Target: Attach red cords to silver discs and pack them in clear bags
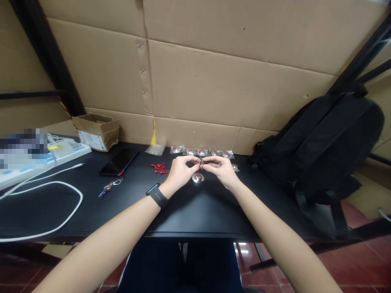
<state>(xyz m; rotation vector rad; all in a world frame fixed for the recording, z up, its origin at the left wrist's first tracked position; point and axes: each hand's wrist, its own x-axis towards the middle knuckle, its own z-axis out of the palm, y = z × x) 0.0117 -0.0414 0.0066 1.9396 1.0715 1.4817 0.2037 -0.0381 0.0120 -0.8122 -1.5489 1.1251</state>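
Over the middle of the black table, my left hand [182, 169] and my right hand [222, 170] meet, their fingertips pinching a small metal finger cymbal [200, 161] turned edge-on. A red cord shows by the left fingertips. Just below lies or hangs a second silver finger cymbal [198, 178] with red cord at its centre; whether it touches the table I cannot tell. Another metal disc [236, 167] rests beside my right hand, partly covered by it. Left of my left hand is a small heap of red cords [159, 168].
Behind the hands runs a row of bagged cymbals [201, 152] and a clear plastic bag [156, 149]. On the left are a phone [119, 161], keys [110, 187], a cardboard box [97, 132], a power strip [70, 154] and a white cable [80, 195]. A black backpack [324, 142] stands right.
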